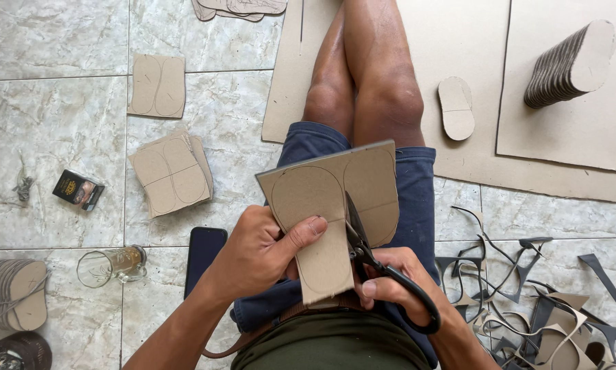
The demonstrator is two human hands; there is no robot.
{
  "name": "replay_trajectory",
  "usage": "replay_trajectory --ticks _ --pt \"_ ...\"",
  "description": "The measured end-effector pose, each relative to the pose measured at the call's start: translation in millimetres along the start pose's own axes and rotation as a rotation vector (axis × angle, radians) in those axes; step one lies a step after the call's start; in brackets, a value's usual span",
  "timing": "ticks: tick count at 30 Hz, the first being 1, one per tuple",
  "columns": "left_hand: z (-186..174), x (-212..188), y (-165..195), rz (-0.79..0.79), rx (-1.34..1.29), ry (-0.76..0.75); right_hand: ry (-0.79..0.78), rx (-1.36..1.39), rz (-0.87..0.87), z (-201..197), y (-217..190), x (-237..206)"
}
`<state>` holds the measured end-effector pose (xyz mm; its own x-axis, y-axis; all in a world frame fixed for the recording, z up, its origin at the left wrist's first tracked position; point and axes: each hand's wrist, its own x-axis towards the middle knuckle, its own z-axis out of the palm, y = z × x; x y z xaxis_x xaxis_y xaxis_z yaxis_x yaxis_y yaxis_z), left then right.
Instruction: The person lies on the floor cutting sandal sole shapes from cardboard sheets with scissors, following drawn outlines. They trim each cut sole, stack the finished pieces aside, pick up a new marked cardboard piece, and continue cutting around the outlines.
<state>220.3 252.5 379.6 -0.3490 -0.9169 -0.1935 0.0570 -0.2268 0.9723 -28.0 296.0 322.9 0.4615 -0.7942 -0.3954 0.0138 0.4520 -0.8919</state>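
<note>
Between the left hand's (256, 250) fingers, thumb on top, a cardboard sheet (332, 205) marked with sole outlines is clamped. Just right of them, the right hand's (393, 277) fingers grip black scissors (369, 257), blades biting into the sheet.

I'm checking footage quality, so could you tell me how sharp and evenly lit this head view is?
Head view: even daylight, soft shadows; cardboard piece, scissors and both hands, left and right, sharp; mild sheen on floor tiles; slight wide-angle stretch at the edges.

Scissors (362, 247) in marked cardboard sheet (332, 199)
</note>
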Motion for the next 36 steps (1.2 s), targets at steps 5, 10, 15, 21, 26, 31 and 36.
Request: replay_trajectory --ticks 5,10,15,21,26,31,36 --pt "31 -6 1 -0.161 -0.192 0.197 0.255 -0.291 -0.441 20 -9 5" --pt "20 -7 3 0.159 -0.037 0.219 0.238 -0.289 -0.326 23 -12 5" --pt "12 -4 7 0.166 0.135 0.282 0.253 -0.218 -0.317 23 -2 6" --pt "10 -4 7 0.189 0.066 0.242 0.345 -0.303 -0.310 25 11 5" --pt "14 -6 10 0.062 -0.015 0.181 0.330 -0.242 -0.295 21 11 5" --pt "11 -4 16 0.062 0.093 0.141 0.287 -0.213 -0.354 18 7 3" --pt "10 -1 17 0.062 0.042 0.092 0.321 -0.313 -0.237 14 5 2"
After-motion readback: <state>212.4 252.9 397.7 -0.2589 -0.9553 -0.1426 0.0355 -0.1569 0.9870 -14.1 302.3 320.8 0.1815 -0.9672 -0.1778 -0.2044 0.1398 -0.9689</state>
